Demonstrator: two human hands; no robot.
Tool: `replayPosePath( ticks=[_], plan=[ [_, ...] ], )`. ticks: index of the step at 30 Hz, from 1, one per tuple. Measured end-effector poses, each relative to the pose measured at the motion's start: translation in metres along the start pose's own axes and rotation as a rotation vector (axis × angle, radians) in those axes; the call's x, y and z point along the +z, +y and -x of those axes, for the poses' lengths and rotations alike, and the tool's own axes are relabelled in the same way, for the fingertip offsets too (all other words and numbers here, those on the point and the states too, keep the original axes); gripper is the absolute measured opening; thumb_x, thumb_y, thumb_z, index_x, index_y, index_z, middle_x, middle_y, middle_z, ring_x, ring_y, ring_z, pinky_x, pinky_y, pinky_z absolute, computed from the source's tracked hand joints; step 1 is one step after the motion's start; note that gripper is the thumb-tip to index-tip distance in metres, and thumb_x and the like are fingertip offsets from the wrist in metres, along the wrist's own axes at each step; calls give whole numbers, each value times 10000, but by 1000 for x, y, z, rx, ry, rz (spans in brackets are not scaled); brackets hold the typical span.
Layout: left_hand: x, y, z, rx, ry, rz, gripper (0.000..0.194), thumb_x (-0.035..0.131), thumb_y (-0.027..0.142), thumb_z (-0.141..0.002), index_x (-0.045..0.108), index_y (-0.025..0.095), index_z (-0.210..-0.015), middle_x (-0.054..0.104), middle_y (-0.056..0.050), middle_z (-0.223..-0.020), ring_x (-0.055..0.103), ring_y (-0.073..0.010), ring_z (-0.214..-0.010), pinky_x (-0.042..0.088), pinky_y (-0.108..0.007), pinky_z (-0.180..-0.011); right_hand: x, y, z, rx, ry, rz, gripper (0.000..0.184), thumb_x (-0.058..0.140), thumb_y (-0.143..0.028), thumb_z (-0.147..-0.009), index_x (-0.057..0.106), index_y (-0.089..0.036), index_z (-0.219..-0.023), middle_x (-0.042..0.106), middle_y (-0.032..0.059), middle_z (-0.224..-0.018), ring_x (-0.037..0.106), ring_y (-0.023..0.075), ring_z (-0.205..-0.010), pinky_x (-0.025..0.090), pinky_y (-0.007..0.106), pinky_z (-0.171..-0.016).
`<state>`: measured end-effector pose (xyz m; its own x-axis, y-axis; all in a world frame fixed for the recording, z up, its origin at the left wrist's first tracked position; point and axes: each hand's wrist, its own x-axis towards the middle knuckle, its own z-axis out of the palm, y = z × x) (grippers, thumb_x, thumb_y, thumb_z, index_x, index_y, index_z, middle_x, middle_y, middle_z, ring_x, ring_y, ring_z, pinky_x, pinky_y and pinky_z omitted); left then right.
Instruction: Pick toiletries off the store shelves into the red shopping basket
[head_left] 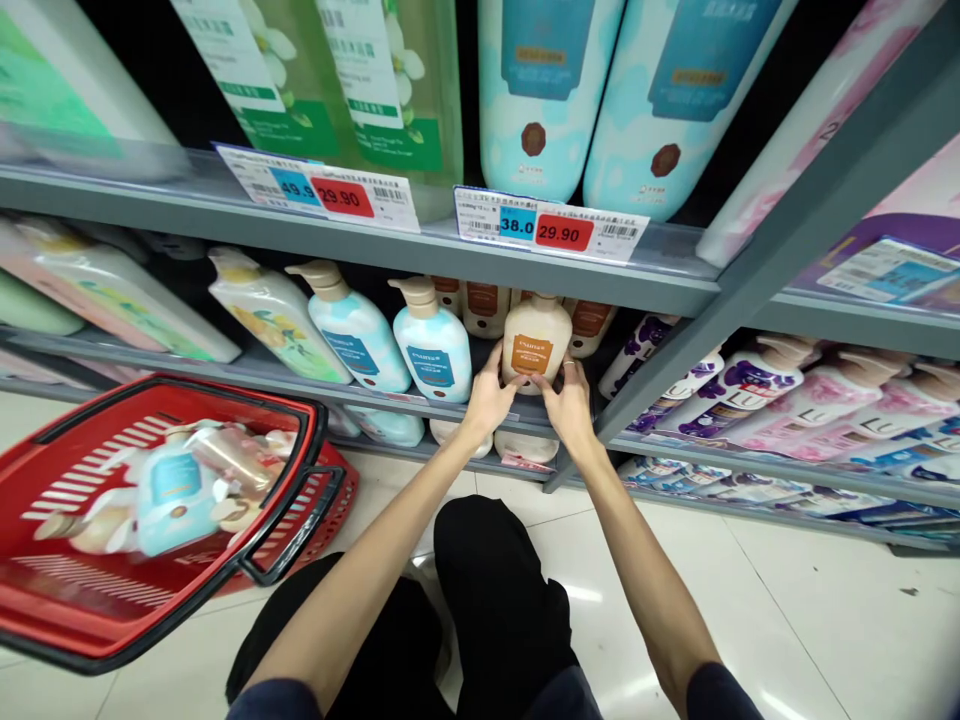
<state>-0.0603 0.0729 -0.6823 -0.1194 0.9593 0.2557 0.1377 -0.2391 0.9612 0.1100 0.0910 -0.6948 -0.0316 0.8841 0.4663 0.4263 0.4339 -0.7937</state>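
Note:
A cream pump bottle (535, 330) with an orange-brown label stands upright at the front of the middle shelf. Both my hands grip it low down, my left hand (491, 390) on its left side and my right hand (568, 395) on its right, the thumbs nearly meeting across its front. Its pump top is partly hidden by the shelf above. Just left of it are a light-blue pump bottle (433, 342) and a second blue bottle (360, 335). More brown-labelled bottles (484, 305) stand behind.
At the left a red shopping basket (247, 395) with a black handle holds several bottles, among them a light-blue one (176, 490). The upper shelf edge (420, 245) juts out above my hands. A grey upright (675, 370) stands to the right, beside pink pump bottles (825, 400).

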Motion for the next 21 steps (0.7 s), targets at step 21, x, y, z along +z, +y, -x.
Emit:
replayPosePath(
  ticks=[21],
  plan=[
    [14, -29, -55, -6, 89, -17, 855, 783, 178, -870, 477, 219, -1666, 680, -120, -1541, 618, -315, -1460, 463, -495, -1293, 31, 40, -50, -67, 17, 74, 712, 617, -573, -1024, 504, -147, -1584, 647, 243, -1490, 631, 373, -1414, 507, 604, -1218]
  ],
)
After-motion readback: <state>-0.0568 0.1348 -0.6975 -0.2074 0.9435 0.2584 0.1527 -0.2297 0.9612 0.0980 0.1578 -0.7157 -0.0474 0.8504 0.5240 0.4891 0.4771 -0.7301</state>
